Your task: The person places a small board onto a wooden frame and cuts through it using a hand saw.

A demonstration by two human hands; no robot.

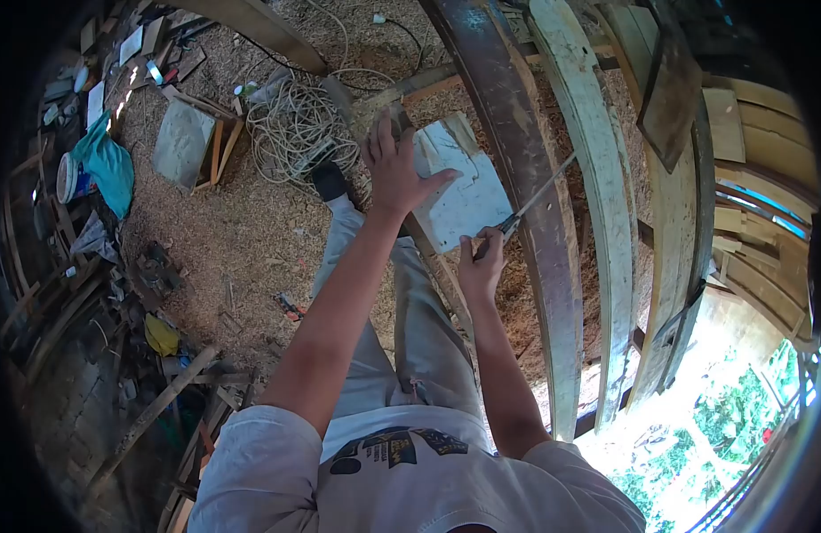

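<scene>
A white, worn board (459,191) lies in front of me, partly on a narrow wooden beam. My left hand (397,173) is open at its left edge, with the fingers spread and the thumb reaching over the board. At the lower right corner, my right hand (483,262) is closed around the dark handle of a long, thin metal tool (544,189). The shaft points up and right, across a dark brown plank (530,160). Whether it is a file or a screwdriver I cannot tell. The tip ends near a pale plank (597,178).
Long planks stretch along my right side. A tangled pale cable (299,129) lies on the shavings-covered floor beyond my foot. Farther left are a small wooden box (184,142), a teal bag (107,164) and piled scrap. Bright daylight and greenery (721,435) show at lower right.
</scene>
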